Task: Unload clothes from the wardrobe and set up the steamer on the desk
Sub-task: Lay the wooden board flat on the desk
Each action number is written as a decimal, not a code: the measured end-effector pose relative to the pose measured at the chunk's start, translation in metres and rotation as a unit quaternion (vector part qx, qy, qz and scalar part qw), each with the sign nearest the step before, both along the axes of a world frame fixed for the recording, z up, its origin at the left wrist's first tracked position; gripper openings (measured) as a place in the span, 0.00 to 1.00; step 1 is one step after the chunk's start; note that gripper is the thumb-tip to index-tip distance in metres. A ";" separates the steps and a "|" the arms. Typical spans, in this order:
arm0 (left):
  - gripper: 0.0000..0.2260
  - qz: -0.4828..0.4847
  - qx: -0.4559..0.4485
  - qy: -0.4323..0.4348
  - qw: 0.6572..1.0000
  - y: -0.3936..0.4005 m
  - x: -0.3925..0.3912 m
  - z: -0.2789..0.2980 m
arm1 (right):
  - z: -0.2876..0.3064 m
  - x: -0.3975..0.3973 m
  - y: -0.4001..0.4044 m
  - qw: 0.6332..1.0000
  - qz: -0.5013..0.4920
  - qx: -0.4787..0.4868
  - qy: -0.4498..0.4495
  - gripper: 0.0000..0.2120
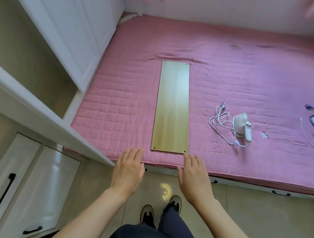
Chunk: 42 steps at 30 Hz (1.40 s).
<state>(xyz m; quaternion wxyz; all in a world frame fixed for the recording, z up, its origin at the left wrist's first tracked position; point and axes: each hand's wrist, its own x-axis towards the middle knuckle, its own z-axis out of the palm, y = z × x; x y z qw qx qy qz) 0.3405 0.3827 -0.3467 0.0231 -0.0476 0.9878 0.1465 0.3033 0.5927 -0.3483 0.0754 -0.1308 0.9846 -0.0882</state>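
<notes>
At the foot of a pink quilted mattress (235, 73), a person stands with both bare arms stretched forward, palms down. The left hand (128, 171) and right hand (194, 179) hover flat, fingers straight and together, each released and grasping nothing. A long pale wooden board (173, 107) lies lengthwise on the mattress, its near edge just beyond the fingertips and between the two hands; the right fingertips reach its near right corner. The white handheld steamer (243, 126) lies on its side well to the right of the board, its white cord (220, 120) looped beside it. White wardrobe doors (69, 20) stand at left.
</notes>
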 end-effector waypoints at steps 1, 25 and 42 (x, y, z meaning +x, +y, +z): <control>0.21 0.000 0.002 -0.004 1.000 0.001 -0.008 -0.003 | -0.001 -0.008 0.002 1.000 -0.002 0.000 0.000 0.23; 0.20 0.103 0.045 -0.180 0.977 0.045 -0.252 -0.108 | -0.104 -0.307 0.056 0.984 0.104 0.039 -0.141 0.15; 0.24 0.205 0.154 -0.259 0.931 0.021 -0.391 -0.315 | -0.307 -0.417 0.034 0.959 -0.021 0.017 -0.283 0.15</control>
